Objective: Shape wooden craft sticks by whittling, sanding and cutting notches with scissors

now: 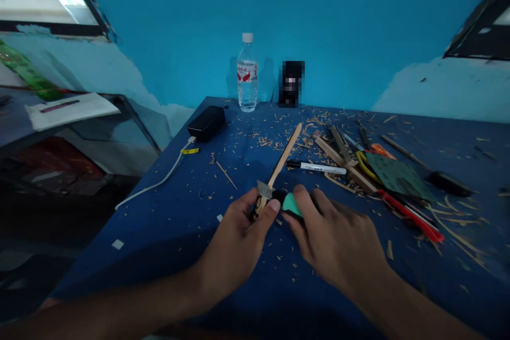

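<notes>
My left hand (243, 234) is closed around the dark-patterned lower end of a slim carved wooden stick (287, 150). The pale, narrowing end of that stick points away from me over the blue table. In my right hand (332, 228) is a utility knife (292, 204) with a black and green handle. Its short metal blade (263, 189) lies across the wood just above my left hand's grip. My left thumb touches the front of the knife near the blade. Both palms face down or inward, so part of the stick's lower end and of the knife handle is hidden.
Wood shavings (271, 142) are scattered widely. A marker (319, 167), wood strips (362, 178), a red cutter (414, 218) and green sandpaper (400, 172) lie right. Behind stand a water bottle (247, 82) and blurred dark object (291, 85); a cabled black box (207, 122) sits left.
</notes>
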{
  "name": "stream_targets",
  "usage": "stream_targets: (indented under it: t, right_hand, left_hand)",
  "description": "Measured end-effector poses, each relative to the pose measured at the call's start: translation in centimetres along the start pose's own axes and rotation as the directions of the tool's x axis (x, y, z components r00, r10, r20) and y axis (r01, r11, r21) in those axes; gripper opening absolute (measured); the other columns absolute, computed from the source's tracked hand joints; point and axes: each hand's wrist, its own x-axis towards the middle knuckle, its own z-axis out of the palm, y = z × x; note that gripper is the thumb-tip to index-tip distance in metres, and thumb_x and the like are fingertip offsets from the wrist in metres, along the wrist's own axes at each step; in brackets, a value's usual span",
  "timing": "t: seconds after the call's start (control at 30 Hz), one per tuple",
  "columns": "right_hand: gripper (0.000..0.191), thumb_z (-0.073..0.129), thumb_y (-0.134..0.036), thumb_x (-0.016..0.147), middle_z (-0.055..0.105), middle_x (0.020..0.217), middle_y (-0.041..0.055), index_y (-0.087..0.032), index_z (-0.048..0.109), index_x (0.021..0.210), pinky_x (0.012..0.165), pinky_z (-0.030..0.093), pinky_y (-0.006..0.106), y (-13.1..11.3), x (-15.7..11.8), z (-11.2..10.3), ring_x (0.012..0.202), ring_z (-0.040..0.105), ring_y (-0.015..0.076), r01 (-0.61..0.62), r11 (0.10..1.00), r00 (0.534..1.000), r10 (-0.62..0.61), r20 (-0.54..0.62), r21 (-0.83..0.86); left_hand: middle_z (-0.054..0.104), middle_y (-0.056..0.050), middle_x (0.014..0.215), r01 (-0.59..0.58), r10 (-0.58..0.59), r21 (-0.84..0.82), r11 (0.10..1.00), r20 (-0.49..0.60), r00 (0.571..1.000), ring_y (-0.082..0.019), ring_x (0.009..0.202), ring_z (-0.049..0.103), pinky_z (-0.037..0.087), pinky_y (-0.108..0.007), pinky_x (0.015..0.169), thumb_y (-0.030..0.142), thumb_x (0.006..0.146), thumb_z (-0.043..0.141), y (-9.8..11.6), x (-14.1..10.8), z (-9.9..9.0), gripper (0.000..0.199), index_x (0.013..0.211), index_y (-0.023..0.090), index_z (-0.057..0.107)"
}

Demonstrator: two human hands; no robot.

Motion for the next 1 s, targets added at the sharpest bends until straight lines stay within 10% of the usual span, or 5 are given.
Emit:
stream_targets:
  t: [0.3,0.57,0.7,0.83,1.0]
  right_hand:
    - [0.03,0.04,-0.039,0.107,0.066,0.096,0.0045,-0.022,0.047,0.13,0.062,0.046,0.029,5.4,-1.1,-0.9,0.08,0.067,0.0201,-0.027,0.777,0.985,0.127,-0.114,0.629]
    - [0.022,0.044,-0.036,0.103,0.059,0.089,0.0007,-0.025,0.051,0.12,0.065,0.039,0.032,6.1,-1.1,-0.7,0.073,0.057,0.0169,0.033,0.633,0.998,0.017,-0.056,0.773]
    - [0.026,0.046,-0.047,0.102,0.047,0.069,-0.0039,-0.024,0.057,0.107,0.051,0.031,0.027,6.1,-0.7,-0.7,0.053,0.041,0.0116,-0.2,0.069,0.977,0.096,0.193,0.977]
    - [0.041,0.035,-0.057,0.102,0.048,0.07,-0.0024,-0.024,0.058,0.104,0.044,0.038,0.027,7.0,0.4,-0.4,0.046,0.041,0.0117,-0.365,-0.553,0.844,0.145,0.517,0.749]
    - [0.038,0.049,-0.057,0.099,0.058,0.076,0.0008,-0.022,0.062,0.108,0.044,0.037,0.027,7.1,0.0,0.3,0.054,0.049,0.014,-0.405,-0.202,0.869,0.219,0.444,0.892]
  left_hand:
    - [0.038,0.009,0.067,-0.101,0.105,-0.039,0.994,0.114,0.988,-0.005,0.051,0.03,0.03,-0.015,0.046,0.046,0.102,0.052,3.9,0.4,1.8,0.018,0.106,0.028,0.047]
    - [0.061,0.003,0.073,-0.133,0.136,-0.027,0.991,0.278,0.951,-0.009,0.065,0.056,0.045,-0.021,0.061,0.033,0.105,0.047,1.9,0.6,1.9,0.012,0.105,0.021,0.045]
    - [0.057,0.003,0.084,-0.009,0.042,-0.105,0.994,0.317,0.947,-0.008,0.062,0.055,0.041,-0.02,0.053,0.028,0.103,0.047,0.9,0.6,1.6,0.009,0.1,0.02,0.047]
    - [0.048,0.006,0.077,0.066,-0.038,-0.109,0.992,0.242,0.97,-0.004,0.058,0.038,0.033,-0.017,0.055,0.025,0.104,0.044,0.6,0.6,1.5,0.008,0.098,0.021,0.045]
    - [0.049,0.007,0.08,0.015,-0.007,-0.031,0.999,0.242,0.97,-0.003,0.061,0.042,0.036,-0.016,0.057,0.036,0.106,0.048,0.5,0.4,1.3,0.013,0.101,0.024,0.046]
